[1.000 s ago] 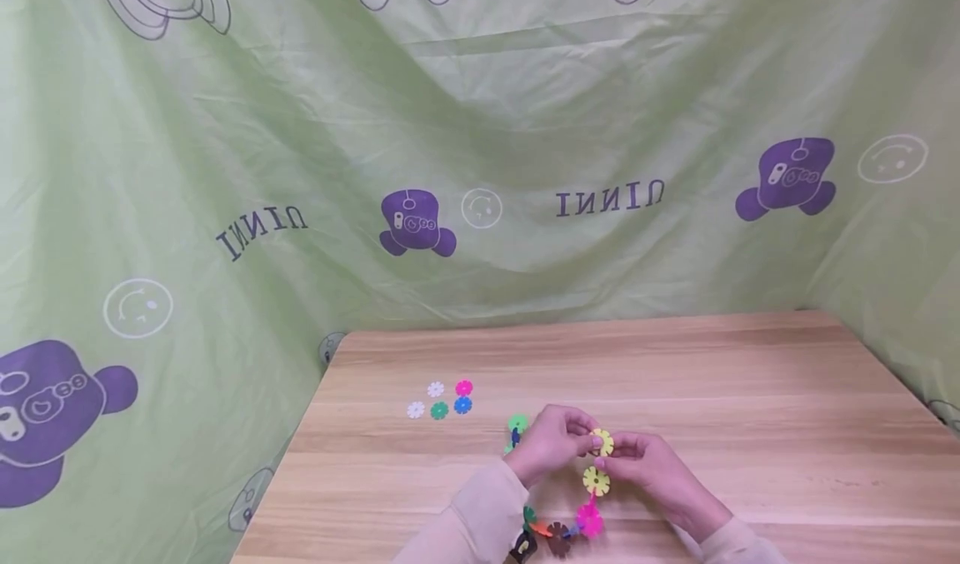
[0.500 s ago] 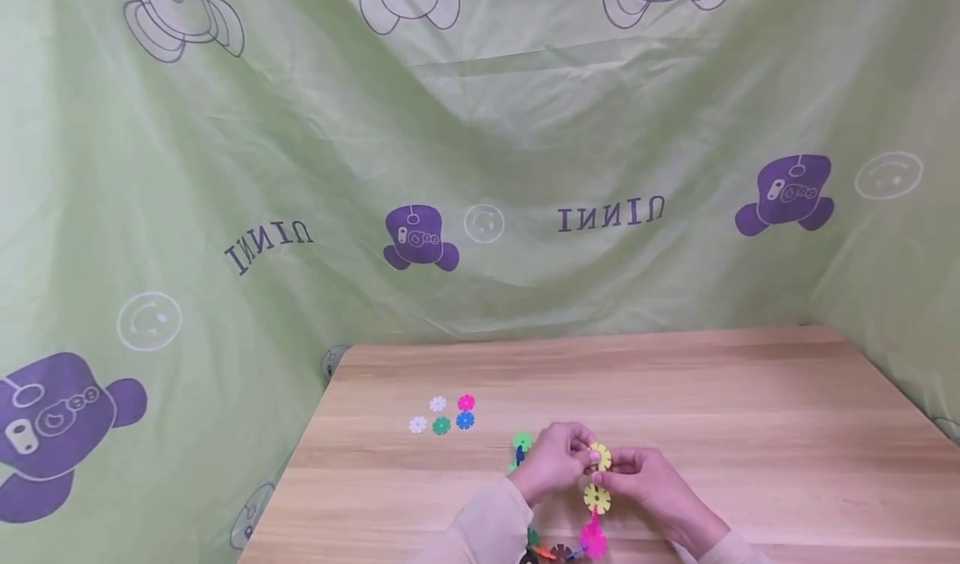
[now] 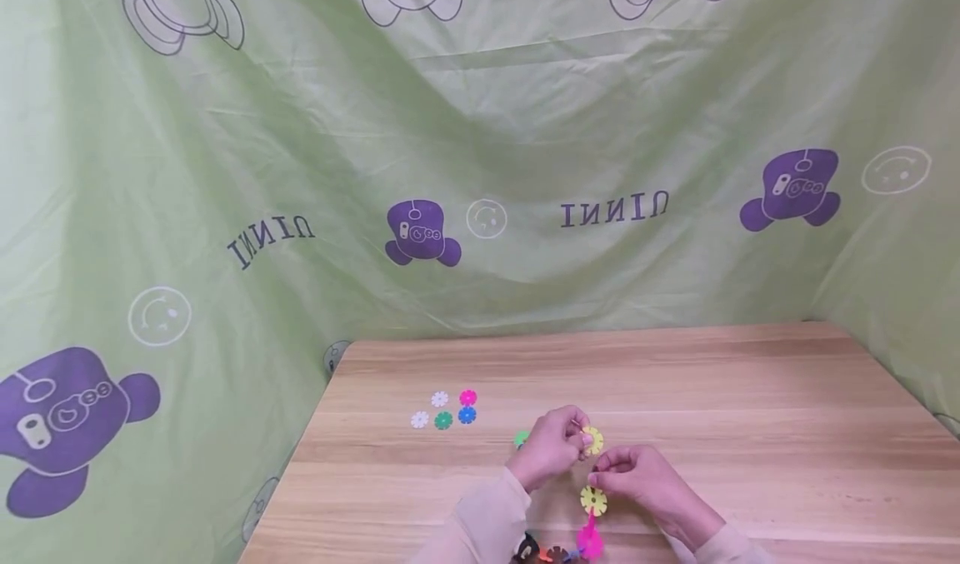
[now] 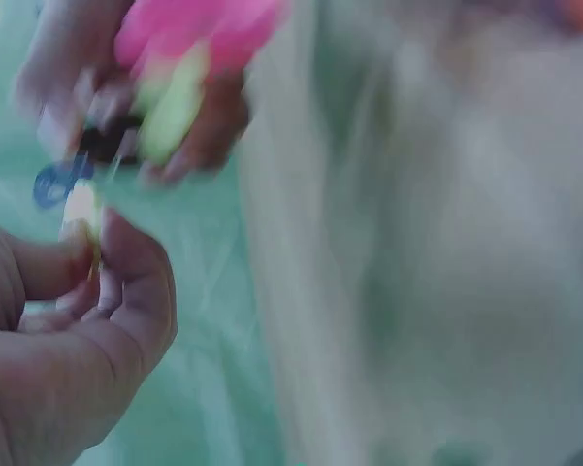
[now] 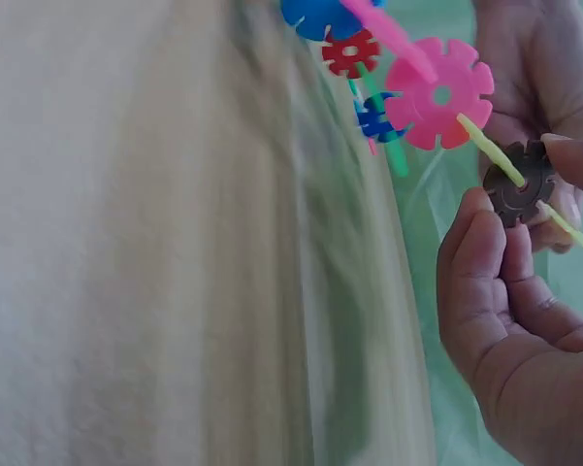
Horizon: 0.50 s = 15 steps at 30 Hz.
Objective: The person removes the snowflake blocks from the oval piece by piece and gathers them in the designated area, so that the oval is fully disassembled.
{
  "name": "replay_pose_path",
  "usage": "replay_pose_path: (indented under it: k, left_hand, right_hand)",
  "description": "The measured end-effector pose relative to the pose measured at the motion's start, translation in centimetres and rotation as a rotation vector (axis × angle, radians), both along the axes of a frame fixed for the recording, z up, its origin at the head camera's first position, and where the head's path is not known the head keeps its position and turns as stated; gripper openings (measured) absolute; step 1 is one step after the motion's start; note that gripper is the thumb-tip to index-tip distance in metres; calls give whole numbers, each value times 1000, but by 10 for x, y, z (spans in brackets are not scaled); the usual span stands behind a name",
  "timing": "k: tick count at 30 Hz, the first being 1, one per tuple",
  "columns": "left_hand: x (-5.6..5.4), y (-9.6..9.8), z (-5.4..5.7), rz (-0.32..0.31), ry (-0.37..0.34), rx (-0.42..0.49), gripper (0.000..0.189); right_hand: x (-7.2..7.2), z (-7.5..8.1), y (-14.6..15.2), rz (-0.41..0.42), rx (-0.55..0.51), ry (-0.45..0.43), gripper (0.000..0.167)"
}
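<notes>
In the head view my left hand (image 3: pixel 551 449) pinches a yellow notched plastic disc (image 3: pixel 593 441) between thumb and fingers. Below and to the right, my right hand (image 3: pixel 651 485) holds a dark notched disc (image 5: pixel 520 184), best seen in the right wrist view. A second yellow disc (image 3: pixel 593 501) is slotted into that dark one, and a pink disc (image 3: pixel 590 541) joins on below it. From there the linked chain curves left through a brown disc (image 3: pixel 557 555), partly cut off by the frame. Whether the left hand's disc touches the dark one, I cannot tell.
Loose notched discs lie on the wooden table (image 3: pixel 750 397) left of the hands: white (image 3: pixel 439 399), pink (image 3: pixel 468 397), green (image 3: pixel 443 420) and blue (image 3: pixel 467 415). A light-green disc (image 3: pixel 522 439) shows beside the left hand. Green printed cloth (image 3: pixel 510 289) hangs behind.
My left hand has moved up and slightly left with its yellow disc, widening the gap to the right hand. My right hand keeps hold of the chain. The head view has shifted slightly.
</notes>
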<state>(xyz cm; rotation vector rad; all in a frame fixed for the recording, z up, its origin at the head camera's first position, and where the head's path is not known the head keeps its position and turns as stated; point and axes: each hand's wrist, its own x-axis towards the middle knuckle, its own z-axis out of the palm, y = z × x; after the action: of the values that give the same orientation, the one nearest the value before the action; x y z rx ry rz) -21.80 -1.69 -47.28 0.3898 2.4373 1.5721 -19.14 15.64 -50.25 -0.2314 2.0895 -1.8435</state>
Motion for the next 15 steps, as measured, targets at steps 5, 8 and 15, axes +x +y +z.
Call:
replay_pose_path:
  k: [5, 8, 15]
  left_hand:
    - [-12, -8, 13, 10, -18, 14, 7]
    - [-21, -19, 16, 52, -39, 46, 7]
    - [-47, -63, 1, 228, -78, 121, 15]
  right_hand:
    - [-3, 5, 6, 17, 17, 15, 31]
    - [-5, 9, 6, 17, 25, 27, 32]
    - [-2, 2, 4, -1, 25, -13, 29]
